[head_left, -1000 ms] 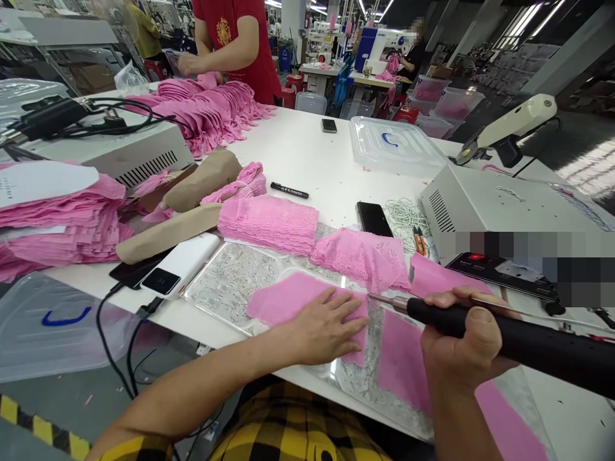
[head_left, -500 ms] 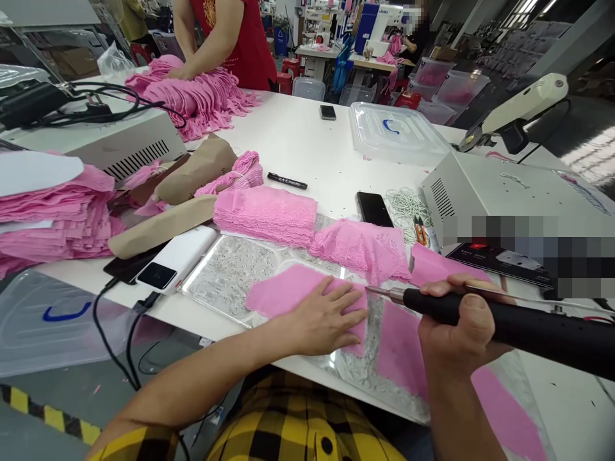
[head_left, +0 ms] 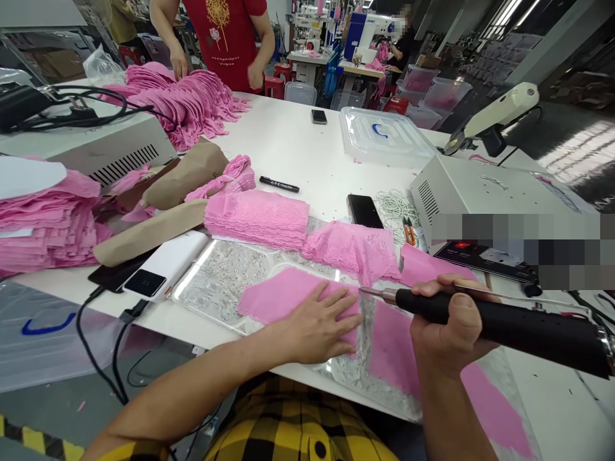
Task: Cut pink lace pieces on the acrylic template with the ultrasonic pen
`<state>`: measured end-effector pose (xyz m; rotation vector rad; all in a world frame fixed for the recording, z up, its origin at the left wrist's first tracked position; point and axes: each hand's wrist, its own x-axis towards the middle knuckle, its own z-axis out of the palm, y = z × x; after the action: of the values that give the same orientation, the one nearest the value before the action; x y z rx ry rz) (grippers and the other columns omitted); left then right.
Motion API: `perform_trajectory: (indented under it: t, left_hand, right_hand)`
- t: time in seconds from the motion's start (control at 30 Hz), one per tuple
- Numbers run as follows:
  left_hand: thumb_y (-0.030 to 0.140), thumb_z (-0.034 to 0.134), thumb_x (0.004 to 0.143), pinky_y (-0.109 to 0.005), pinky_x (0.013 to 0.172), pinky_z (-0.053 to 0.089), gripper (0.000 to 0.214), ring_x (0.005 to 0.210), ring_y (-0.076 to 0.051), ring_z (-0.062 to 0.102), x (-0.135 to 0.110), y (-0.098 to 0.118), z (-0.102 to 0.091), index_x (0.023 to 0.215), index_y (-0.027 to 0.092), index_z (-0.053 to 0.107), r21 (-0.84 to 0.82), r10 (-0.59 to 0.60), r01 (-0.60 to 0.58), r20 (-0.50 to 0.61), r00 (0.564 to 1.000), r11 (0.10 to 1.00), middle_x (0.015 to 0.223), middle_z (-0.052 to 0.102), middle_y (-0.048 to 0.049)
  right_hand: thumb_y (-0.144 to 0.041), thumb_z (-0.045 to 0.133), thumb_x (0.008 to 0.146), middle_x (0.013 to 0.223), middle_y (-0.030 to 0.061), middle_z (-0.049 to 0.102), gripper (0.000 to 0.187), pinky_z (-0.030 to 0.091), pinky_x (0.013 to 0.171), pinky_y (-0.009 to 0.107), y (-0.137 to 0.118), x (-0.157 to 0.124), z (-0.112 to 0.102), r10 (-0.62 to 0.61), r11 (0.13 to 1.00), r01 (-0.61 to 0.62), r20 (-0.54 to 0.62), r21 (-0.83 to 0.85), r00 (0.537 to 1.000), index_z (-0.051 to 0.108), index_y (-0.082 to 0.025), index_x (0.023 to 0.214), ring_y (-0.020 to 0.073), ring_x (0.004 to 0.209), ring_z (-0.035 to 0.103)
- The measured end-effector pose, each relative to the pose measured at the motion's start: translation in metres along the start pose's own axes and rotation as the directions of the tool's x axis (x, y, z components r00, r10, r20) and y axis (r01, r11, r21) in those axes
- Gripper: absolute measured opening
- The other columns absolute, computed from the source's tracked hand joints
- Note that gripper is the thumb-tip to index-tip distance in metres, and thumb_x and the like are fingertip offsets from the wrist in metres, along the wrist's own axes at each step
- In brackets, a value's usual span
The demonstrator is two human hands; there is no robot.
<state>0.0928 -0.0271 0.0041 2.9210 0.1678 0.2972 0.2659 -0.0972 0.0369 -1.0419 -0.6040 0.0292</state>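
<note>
My left hand [head_left: 318, 330] lies flat, fingers spread, on a pink fabric piece [head_left: 273, 294]. That piece rests on a clear plate [head_left: 218, 282] with a mottled grey surface beneath. In my right hand [head_left: 449, 326] is a black-handled tool with a thin metal tip [head_left: 485, 317], my fingers wrapped round its handle. Its tip meets or hovers just at the right edge of the fabric under my left hand; I cannot tell which. Beside my right hand lies another pink piece [head_left: 394, 349], partly hidden by the wrist. Lace-edged pink pieces [head_left: 254, 218] are stacked beyond the plate.
A white power bank [head_left: 166, 266] with cables sits left of the plate. Past the stacks are a marker [head_left: 279, 184], a phone [head_left: 365, 211] and orange snips [head_left: 408, 234]. Grey metal boxes [head_left: 485, 192] flank the table. Across it, a person in red stands by pink fabric [head_left: 192, 109].
My view has shifted slightly to the right. The person across the table has straightened, one hand now off the pink pile. My hands and the tool keep about the same place on the fabric.
</note>
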Motion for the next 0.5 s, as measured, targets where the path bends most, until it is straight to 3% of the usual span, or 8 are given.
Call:
perform_trajectory:
  t: [0.3,0.5]
  left_hand:
    - [0.055,0.054,0.094,-0.055,0.114,0.032,0.055,0.14,-0.032,0.04,-0.0005,-0.0006,0.002,0.134,0.018,0.054,-0.005,-0.01,0.01,-0.005,1.0,1.0,0.148,0.048,-0.0152]
    - [0.056,0.058,0.092,-0.053,0.113,0.032,0.055,0.139,-0.031,0.041,-0.0014,-0.0008,0.0042,0.131,0.017,0.056,-0.005,-0.008,0.008,-0.034,0.999,1.0,0.147,0.048,-0.0158]
  right_hand:
    - [-0.026,0.062,0.069,0.078,-0.0033,0.058,0.017,0.05,0.055,0.033,0.0023,0.0031,-0.007,0.0,1.0,0.001,-0.028,0.02,1.0,0.056,-0.019,0.083,0.0113,0.052,0.055]
    - [-0.025,0.061,0.069,0.079,-0.0022,0.06,0.015,0.05,0.054,0.032,0.0017,-0.0004,-0.0009,0.002,1.0,-0.003,0.024,0.015,1.0,0.058,-0.018,0.082,0.0115,0.052,0.056]
